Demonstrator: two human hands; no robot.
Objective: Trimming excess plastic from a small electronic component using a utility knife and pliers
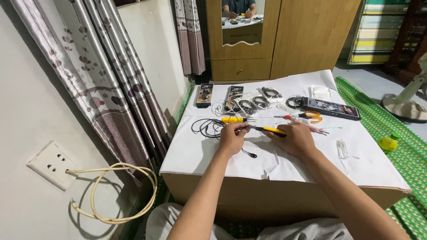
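My right hand (pixel 296 138) grips a yellow-and-black screwdriver (pixel 269 130) whose tip points left toward my left hand (pixel 232 135). My left hand pinches a small part on a black earphone cable (pixel 209 127); one end of the cable ends in a black earbud (pixel 252 155) on the white paper (pixel 200 151) that covers a cardboard box (pixel 249 195). A second yellow-handled tool (pixel 233 119) lies just beyond my left hand.
Further back lie bagged cable coils (pixel 260 101), dark flat packages (pixel 204 95), a long dark box (pixel 332 109), orange-handled scissors (pixel 311 115) and cotton swabs (pixel 322 129). A clear small tube (pixel 343 149) lies right. Curtain and wall socket (pixel 52 165) stand left, a wardrobe behind.
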